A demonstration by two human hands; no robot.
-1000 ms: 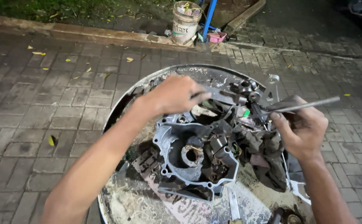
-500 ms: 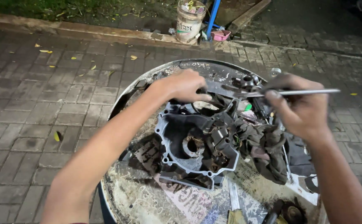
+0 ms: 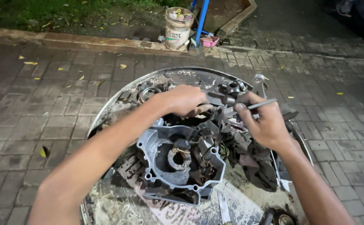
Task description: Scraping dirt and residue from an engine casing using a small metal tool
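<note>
Both hands (image 3: 185,100) (image 3: 262,121) forward, fingers curled, close together

I'm working outdoors, at a makeshift repair spot on a paved yard or roadside, not in a proper workshop. Grey paving bricks (image 3: 44,108) lie all around me, strewn with yellow leaves (image 3: 30,63), and a kerb (image 3: 77,41) edges a strip of grass (image 3: 44,12). My bench is a round, grimy metal tray (image 3: 190,75) heaped with an engine case (image 3: 165,154), greasy parts and rags (image 3: 252,158). A plastic bucket (image 3: 177,27) of odds and ends stands by the kerb beside a blue pole (image 3: 201,18).
</note>
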